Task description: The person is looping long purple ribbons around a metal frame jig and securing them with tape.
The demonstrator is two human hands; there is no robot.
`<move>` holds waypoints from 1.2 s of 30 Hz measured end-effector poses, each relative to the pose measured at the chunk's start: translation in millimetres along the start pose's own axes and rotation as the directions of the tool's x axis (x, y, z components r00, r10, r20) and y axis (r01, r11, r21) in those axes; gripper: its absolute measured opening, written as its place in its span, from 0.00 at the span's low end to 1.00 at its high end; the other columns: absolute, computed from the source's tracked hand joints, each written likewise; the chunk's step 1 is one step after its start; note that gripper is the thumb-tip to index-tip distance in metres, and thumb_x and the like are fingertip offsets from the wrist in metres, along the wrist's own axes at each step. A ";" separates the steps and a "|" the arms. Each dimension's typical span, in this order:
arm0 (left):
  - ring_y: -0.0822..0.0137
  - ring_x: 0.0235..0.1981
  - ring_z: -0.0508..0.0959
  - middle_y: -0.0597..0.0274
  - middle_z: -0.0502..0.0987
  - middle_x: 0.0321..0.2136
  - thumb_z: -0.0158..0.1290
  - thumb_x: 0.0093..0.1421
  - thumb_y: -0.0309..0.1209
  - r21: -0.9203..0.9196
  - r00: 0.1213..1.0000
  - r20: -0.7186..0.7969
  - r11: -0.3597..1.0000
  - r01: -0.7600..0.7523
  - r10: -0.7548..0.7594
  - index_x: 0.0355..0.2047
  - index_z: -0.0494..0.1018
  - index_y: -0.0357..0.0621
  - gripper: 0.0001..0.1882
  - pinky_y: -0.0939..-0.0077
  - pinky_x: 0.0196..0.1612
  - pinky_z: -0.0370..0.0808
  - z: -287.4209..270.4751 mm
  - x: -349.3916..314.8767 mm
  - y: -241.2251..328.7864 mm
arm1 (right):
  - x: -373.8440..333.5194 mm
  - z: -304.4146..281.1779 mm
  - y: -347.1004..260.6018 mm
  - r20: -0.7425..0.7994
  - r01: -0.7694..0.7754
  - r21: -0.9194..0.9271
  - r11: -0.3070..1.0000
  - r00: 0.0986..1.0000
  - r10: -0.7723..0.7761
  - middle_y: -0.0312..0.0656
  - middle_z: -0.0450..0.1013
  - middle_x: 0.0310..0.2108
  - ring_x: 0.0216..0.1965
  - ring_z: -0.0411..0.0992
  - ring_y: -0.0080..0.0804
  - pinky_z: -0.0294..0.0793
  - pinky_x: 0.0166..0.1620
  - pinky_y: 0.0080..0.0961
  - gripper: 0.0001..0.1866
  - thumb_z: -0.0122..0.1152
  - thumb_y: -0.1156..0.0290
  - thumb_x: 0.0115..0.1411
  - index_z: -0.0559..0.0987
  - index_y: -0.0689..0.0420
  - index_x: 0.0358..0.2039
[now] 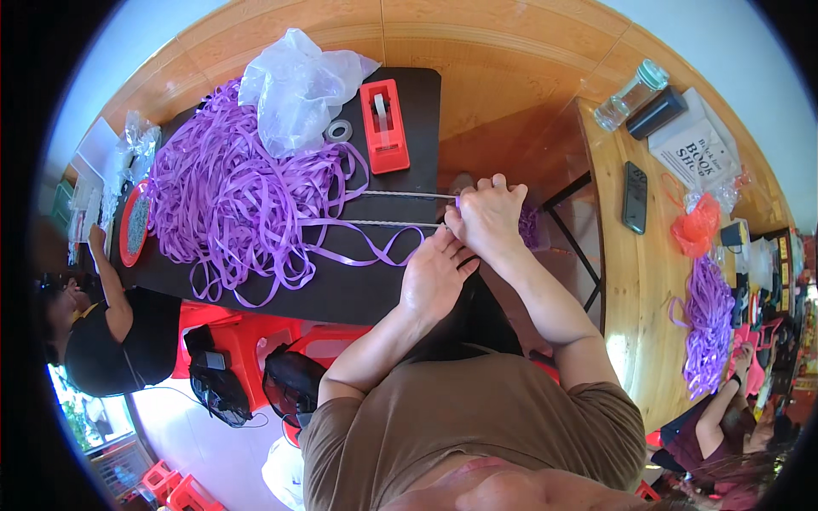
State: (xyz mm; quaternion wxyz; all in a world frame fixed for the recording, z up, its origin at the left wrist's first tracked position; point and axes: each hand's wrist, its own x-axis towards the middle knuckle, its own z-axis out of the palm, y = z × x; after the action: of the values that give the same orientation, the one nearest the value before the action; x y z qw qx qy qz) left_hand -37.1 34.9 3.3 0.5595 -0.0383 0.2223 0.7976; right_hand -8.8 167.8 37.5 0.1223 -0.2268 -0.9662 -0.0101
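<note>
A large tangled heap of purple ribbon (pixel 230 192) covers much of the dark table. From beneath it two thin twisted metal rods (pixel 396 223) reach right toward my hands. My right hand (pixel 492 213) is closed at the rod ends, palm down, with a bit of purple ribbon showing by its fingers. Just below it, my left hand (pixel 433 277) is turned palm up with its fingers curled. A loose strand of the ribbon runs to the left hand and passes out of sight at its fingers. The hands overlap, so the exact grip is partly hidden.
On the dark table (pixel 341 294) are a clear plastic bag (pixel 298 89), a red tape dispenser (pixel 385 128) and a tape roll (pixel 338 130). A wooden table (pixel 630 281) at right bears a phone (pixel 634 198), bottle and more ribbon. Another person (pixel 119 332) sits left, near red stools (pixel 243 362).
</note>
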 end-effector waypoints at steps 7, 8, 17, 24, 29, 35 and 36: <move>0.62 0.49 0.66 0.59 0.67 0.47 0.40 0.64 0.45 0.002 1.000 -0.008 1.000 0.005 -0.005 0.50 0.63 0.40 0.23 0.66 0.55 0.60 6.2 -2.1 0.7 | -7.9 16.4 0.2 -0.208 -0.007 0.043 0.999 0.978 0.015 0.41 0.73 0.23 0.37 0.68 0.38 0.59 0.35 0.40 0.13 0.63 0.59 0.43 0.80 0.57 0.19; 0.62 0.49 0.66 0.59 0.67 0.47 0.39 0.64 0.44 0.003 1.000 -0.010 1.000 0.004 -0.004 0.51 0.63 0.40 0.23 0.65 0.55 0.60 7.9 -2.8 1.1 | -7.7 17.9 0.7 -0.208 -0.008 0.044 0.999 0.978 0.017 0.41 0.73 0.23 0.37 0.68 0.38 0.59 0.35 0.40 0.13 0.63 0.59 0.43 0.80 0.57 0.19; 0.53 0.55 0.65 0.49 0.66 0.54 0.36 0.64 0.44 0.009 1.000 -0.002 1.000 0.016 -0.016 0.51 0.64 0.36 0.25 0.63 0.55 0.60 -0.7 -1.6 0.6 | -11.0 28.8 46.1 0.293 -0.327 0.925 0.192 0.938 0.186 0.39 0.75 0.20 0.27 0.70 0.19 0.67 0.33 0.20 0.21 0.61 0.55 0.58 0.81 0.64 0.24; 0.56 0.53 0.66 0.54 0.66 0.54 0.37 0.64 0.45 0.047 1.000 0.005 0.999 0.020 -0.021 0.49 0.64 0.40 0.23 0.62 0.55 0.60 -2.1 -1.3 0.9 | -25.4 44.2 57.4 0.447 -0.425 0.884 -0.197 0.890 0.088 0.38 0.77 0.31 0.33 0.72 0.20 0.69 0.40 0.19 0.16 0.54 0.62 0.63 0.81 0.64 0.33; 0.55 0.55 0.65 0.50 0.65 0.55 0.38 0.64 0.43 0.020 0.999 -0.005 0.999 0.038 -0.038 0.55 0.61 0.36 0.26 0.66 0.54 0.60 -1.6 -1.5 2.1 | -34.9 51.3 54.7 0.249 -0.246 0.967 -0.062 0.967 0.048 0.36 0.77 0.38 0.39 0.71 0.19 0.68 0.45 0.18 0.13 0.53 0.67 0.63 0.80 0.63 0.40; 0.57 0.54 0.65 0.53 0.65 0.54 0.35 0.64 0.44 0.062 1.000 -0.008 0.998 0.022 -0.022 0.54 0.61 0.38 0.26 0.64 0.55 0.60 0.3 -2.4 2.3 | -33.8 49.9 58.2 0.206 -0.208 0.978 -0.022 0.975 -0.079 0.38 0.74 0.46 0.42 0.69 0.21 0.65 0.45 0.18 0.12 0.53 0.70 0.62 0.78 0.61 0.42; 0.56 0.55 0.65 0.52 0.65 0.55 0.37 0.64 0.44 0.036 1.000 -0.003 0.999 0.031 -0.030 0.55 0.61 0.37 0.26 0.65 0.54 0.60 -0.6 -1.8 2.0 | -32.9 53.7 59.7 0.128 -0.130 0.991 -0.016 0.985 -0.116 0.37 0.74 0.46 0.40 0.68 0.20 0.65 0.44 0.17 0.11 0.53 0.70 0.62 0.78 0.61 0.40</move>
State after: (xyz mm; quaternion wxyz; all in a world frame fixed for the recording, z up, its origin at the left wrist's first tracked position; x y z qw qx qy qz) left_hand -38.4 32.5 4.0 0.5720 -0.0323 0.2367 0.7847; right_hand 33.6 211.1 -24.7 0.1632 -0.0765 -0.6892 0.7018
